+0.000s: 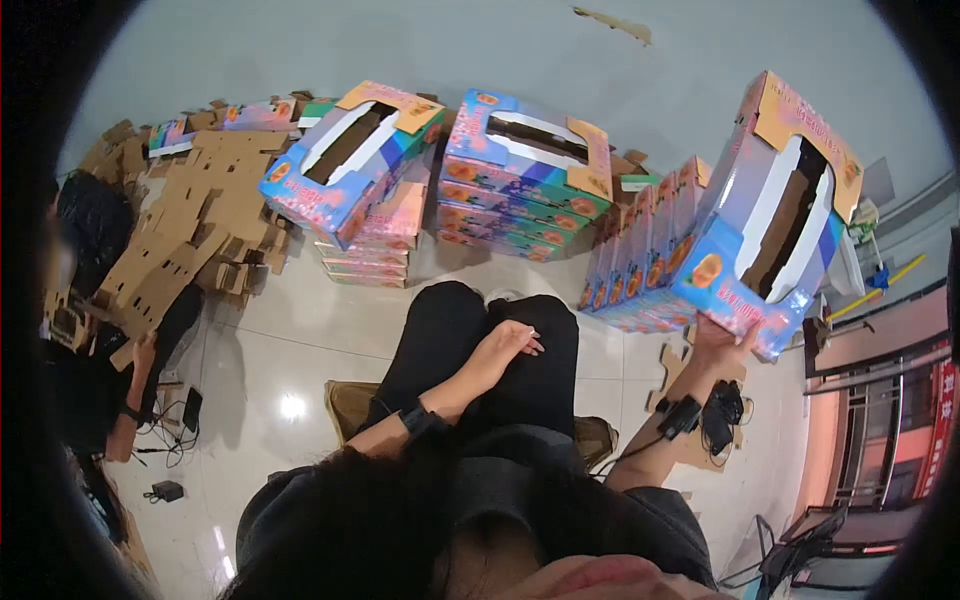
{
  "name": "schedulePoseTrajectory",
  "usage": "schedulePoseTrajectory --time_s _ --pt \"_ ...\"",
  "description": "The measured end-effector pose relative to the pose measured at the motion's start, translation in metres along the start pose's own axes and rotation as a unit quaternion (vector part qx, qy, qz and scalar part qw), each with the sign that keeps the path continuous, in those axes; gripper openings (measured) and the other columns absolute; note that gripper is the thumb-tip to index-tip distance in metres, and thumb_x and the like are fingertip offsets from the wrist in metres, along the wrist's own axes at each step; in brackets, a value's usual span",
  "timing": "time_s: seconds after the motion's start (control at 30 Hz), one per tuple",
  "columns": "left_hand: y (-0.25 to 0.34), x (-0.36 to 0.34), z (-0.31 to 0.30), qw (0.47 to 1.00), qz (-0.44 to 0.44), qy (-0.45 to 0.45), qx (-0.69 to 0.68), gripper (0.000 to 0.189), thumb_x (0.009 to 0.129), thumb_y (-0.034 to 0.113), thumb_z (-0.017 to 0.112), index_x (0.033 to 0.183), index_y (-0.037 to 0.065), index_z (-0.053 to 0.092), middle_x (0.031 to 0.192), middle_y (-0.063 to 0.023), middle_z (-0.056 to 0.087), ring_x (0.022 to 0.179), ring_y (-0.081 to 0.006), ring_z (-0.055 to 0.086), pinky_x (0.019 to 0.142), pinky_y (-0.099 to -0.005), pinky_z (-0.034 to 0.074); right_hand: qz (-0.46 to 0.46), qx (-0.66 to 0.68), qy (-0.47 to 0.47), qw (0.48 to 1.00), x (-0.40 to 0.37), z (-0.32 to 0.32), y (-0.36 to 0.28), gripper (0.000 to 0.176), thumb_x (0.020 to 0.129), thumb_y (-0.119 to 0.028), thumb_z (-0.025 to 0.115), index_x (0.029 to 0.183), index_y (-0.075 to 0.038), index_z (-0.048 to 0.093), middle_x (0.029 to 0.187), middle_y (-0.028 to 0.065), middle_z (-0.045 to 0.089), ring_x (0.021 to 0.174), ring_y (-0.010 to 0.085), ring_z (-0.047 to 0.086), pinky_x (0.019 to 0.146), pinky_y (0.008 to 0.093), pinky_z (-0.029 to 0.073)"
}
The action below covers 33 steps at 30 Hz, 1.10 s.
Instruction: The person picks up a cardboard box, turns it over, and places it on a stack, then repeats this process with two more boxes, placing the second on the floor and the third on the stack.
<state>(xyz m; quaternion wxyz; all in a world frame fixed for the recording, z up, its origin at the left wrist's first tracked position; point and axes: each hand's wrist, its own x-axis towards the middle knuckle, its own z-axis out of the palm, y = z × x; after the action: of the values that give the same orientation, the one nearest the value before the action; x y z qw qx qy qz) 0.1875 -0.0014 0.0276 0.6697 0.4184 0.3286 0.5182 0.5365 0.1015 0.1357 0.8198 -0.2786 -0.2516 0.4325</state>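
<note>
My right hand [722, 345] grips the near lower edge of a printed cardboard carton [708, 268], blue and pink with orange fruit pictures. This carton sits tilted at the top of the right-hand stack, its long opening showing a dark inside and white flaps. Part of my right fingers is hidden against the carton. Over my lap, my left hand [508, 345] is loosely closed, with nothing visible in it. In front of my knees stands a stack of similar cartons [525, 185]. Another carton [345, 150] rests at an angle on a stack to the left.
Flat brown cardboard pieces [205, 190] form a large pile at the left. Beside it, a co-worker's hand [145, 350] touches a cardboard sheet. A black adapter [165, 491] and cables lie on the tiled floor [290, 350]. Cardboard scraps [705, 450] lie by my right arm.
</note>
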Motion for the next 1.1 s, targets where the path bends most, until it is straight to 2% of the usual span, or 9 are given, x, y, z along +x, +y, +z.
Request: schedulePoseTrajectory --time_s 0.13,0.17,0.3,0.4,0.53,0.63,0.83,1.03,1.1 --pt "-0.016 0.004 -0.004 1.0 -0.003 0.008 -0.023 0.021 0.098 0.023 0.051 0.104 0.003 0.055 0.096 -0.006 0.06 0.091 -0.0126 0.058 0.08 -0.0252 0.044 -0.026 -0.052 0.058 0.997 0.051 -0.01 -0.031 0.059 0.086 -0.051 0.054 0.128 -0.009 0.049 0.125 0.0115 0.055 0.115 0.0323 0.053 0.085 0.0546 0.049" --pt "-0.02 0.004 -0.006 1.0 -0.002 0.008 -0.008 0.019 0.097 0.021 0.052 0.104 0.003 0.055 0.094 -0.0055 0.06 0.09 -0.0122 0.058 0.078 -0.0249 0.045 -0.019 -0.066 0.112 0.991 0.06 -0.009 -0.035 0.064 0.082 -0.054 0.057 0.127 -0.009 0.049 0.126 0.0128 0.054 0.113 0.0329 0.054 0.083 0.057 0.049" --pt "-0.018 0.006 -0.002 0.999 -0.006 0.03 0.023 0.017 0.094 0.022 0.059 0.097 0.005 0.057 0.082 0.0 0.06 0.075 -0.0057 0.053 0.069 -0.0208 0.043 0.009 -0.084 0.087 0.993 0.118 -0.044 -0.049 0.069 0.077 -0.058 0.059 0.125 -0.01 0.05 0.123 0.0167 0.052 0.105 0.0334 0.057 0.074 0.0544 0.053" --pt "-0.013 0.008 -0.001 0.998 -0.024 0.036 0.052 0.016 0.094 0.021 0.06 0.095 0.005 0.057 0.078 0.0016 0.057 0.072 -0.0045 0.051 0.066 -0.0202 0.042 0.074 -0.153 0.155 0.973 0.131 -0.047 -0.057 0.068 0.077 -0.056 0.06 0.125 -0.009 0.05 0.12 0.0106 0.057 0.103 0.0304 0.059 0.078 0.0466 0.054" --pt "-0.011 0.013 0.005 0.995 -0.034 0.063 0.072 0.015 0.092 0.019 0.062 0.09 0.005 0.056 0.072 0.0036 0.051 0.066 -0.0034 0.047 0.06 -0.0199 0.039 0.08 -0.226 0.17 0.956 0.143 -0.052 -0.053 0.071 0.076 -0.058 0.059 0.127 -0.01 0.048 0.122 0.0103 0.055 0.104 0.0329 0.057 0.076 0.0496 0.053" --pt "-0.009 0.012 0.006 0.986 -0.03 0.077 0.147 0.015 0.09 0.016 0.064 0.085 0.005 0.055 0.069 0.0042 0.049 0.062 -0.0033 0.043 0.056 -0.0205 0.036 0.099 -0.218 0.163 0.957 0.132 -0.036 -0.044 0.072 0.076 -0.059 0.058 0.127 -0.011 0.047 0.124 0.01 0.052 0.105 0.0327 0.053 0.076 0.0505 0.052" --pt "-0.009 0.014 0.007 0.978 0.005 0.077 0.195 0.015 0.087 0.012 0.066 0.082 0.006 0.053 0.066 0.0049 0.046 0.058 -0.0029 0.04 0.052 -0.0204 0.033 0.13 -0.209 0.193 0.95 0.161 -0.071 -0.037 0.073 0.074 -0.063 0.056 0.126 -0.012 0.047 0.123 0.0132 0.052 0.101 0.0355 0.053 0.069 0.0507 0.051" --pt "-0.009 0.015 0.009 0.974 -0.002 0.078 0.211 0.014 0.088 0.011 0.065 0.083 0.007 0.053 0.067 0.0073 0.043 0.06 -0.0015 0.038 0.053 -0.0185 0.032 0.111 -0.215 0.215 0.946 0.171 -0.073 -0.029 0.074 0.071 -0.062 0.063 0.121 -0.009 0.051 0.119 0.0125 0.054 0.097 0.0355 0.054 0.073 0.0532 0.05" --pt "-0.008 0.015 0.01 0.973 -0.001 0.082 0.214 0.014 0.088 0.011 0.066 0.083 0.007 0.053 0.067 0.0072 0.043 0.06 -0.0015 0.038 0.053 -0.0186 0.032 0.123 -0.195 0.174 0.957 0.18 -0.078 -0.026 0.078 0.07 -0.062 0.064 0.125 -0.009 0.048 0.123 0.0132 0.052 0.102 0.0375 0.052 0.077 0.0564 0.049"
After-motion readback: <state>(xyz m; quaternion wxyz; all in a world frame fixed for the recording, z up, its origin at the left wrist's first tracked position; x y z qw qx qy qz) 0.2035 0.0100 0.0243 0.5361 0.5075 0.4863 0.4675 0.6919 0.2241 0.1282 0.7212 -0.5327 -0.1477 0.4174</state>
